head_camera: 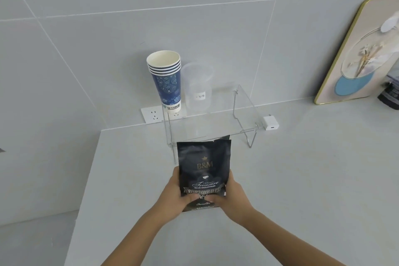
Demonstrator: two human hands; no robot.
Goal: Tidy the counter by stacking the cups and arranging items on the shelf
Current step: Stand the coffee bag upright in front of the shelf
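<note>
Both hands, left [176, 192] and right [230, 195], fingers clamped on bag [204, 170], upright before shelf [216, 123] front edge. Risk: bag top catches edge, or topples cups [166, 80] at back-left corner.

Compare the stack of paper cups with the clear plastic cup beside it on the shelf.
The stack of paper cups is opaque, blue-patterned with white rims; the clear plastic cup is see-through with a small label. The paper stack holds several nested cups and stands taller; the plastic one looks single and shorter. Both stand upright, mouths up, on the clear shelf.
</note>
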